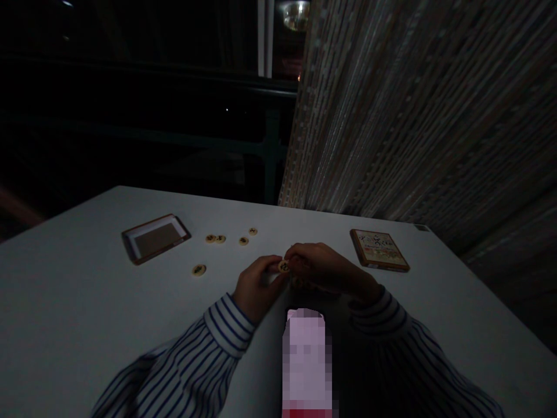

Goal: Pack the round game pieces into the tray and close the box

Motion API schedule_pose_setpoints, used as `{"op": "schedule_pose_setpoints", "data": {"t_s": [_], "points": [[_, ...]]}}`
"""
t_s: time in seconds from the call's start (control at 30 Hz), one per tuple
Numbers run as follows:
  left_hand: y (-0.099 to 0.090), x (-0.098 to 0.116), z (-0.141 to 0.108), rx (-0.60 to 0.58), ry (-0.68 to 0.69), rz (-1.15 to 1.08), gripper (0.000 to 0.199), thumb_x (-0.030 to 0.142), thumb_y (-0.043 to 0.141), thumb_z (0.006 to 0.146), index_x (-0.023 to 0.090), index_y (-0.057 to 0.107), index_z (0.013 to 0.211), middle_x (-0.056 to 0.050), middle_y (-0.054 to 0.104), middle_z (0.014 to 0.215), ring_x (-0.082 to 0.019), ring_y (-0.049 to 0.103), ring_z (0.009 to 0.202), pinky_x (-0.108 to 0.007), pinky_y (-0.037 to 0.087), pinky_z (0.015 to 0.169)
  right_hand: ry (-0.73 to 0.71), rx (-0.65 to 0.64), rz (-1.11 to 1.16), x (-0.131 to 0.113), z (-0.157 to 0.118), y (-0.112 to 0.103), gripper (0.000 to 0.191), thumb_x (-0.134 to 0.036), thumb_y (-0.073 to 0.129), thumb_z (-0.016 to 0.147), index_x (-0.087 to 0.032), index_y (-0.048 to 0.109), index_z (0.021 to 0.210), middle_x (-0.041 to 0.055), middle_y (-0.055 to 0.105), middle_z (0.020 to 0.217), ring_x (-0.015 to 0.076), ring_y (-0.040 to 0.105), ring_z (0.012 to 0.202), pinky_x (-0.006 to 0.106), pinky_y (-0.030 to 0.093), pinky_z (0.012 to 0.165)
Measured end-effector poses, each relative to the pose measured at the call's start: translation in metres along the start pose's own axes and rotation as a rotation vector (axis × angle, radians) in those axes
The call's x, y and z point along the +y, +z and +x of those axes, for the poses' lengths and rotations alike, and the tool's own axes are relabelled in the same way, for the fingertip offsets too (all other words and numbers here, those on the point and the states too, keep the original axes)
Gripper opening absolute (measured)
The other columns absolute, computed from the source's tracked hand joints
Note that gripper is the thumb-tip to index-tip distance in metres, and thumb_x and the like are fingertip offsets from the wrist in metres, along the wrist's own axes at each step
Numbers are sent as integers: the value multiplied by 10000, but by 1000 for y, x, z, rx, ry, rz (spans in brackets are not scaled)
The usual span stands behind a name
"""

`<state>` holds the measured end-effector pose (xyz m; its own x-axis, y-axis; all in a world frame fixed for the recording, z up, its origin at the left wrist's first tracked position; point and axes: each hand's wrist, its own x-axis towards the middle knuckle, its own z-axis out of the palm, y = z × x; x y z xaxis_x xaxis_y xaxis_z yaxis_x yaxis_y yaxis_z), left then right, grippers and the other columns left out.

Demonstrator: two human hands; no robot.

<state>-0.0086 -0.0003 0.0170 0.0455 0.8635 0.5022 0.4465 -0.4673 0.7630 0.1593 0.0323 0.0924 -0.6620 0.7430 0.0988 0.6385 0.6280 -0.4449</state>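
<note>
Disc (284, 266) btwn hands (289, 270): round, pale wood-toned w/ dark char.

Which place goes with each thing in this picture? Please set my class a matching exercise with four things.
Things:
1. Shallow open tray
2. One xiangqi piece
3. String curtain
4. Patterned box

Places:
A. hanging beyond the table
B. on the table, right of both hands
C. in the left hand's fingertips
D. on the table's left side

Pairs: 1-D, 2-C, 3-A, 4-B
</note>
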Motion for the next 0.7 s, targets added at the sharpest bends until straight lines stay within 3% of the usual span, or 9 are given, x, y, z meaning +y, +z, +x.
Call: {"op": "schedule_pose_setpoints", "data": {"t_s": [0.3,0.5,0.7], "points": [[3,6,6,-11,-387,-567,241,295,692,637,130,647,807,-74,703,775,-162,654,705,-298,534,688,-24,6,-57,7,1,3,217,-215,460,832,-187,584,1009,40,648,888,140,567,781,243,373,663],[1,9,8,11,-509,-668,314,359,740,564,135,670,773,-71,713,756,-182,662,718,-310,530,718,-39,-4,-74,4,1,3,215,-278,475,844,-191,587,1005,42,642,880,145,559,777,256,376,664],[4,3,6,1,-577,-702,288,347,718,606,144,680,807,-53,715,756,-157,658,714,-274,523,716,-62,-11,-145,0,1,1,218,-306,517,822,-178,597,979,56,646,890,170,562,808,279,379,680]]}}
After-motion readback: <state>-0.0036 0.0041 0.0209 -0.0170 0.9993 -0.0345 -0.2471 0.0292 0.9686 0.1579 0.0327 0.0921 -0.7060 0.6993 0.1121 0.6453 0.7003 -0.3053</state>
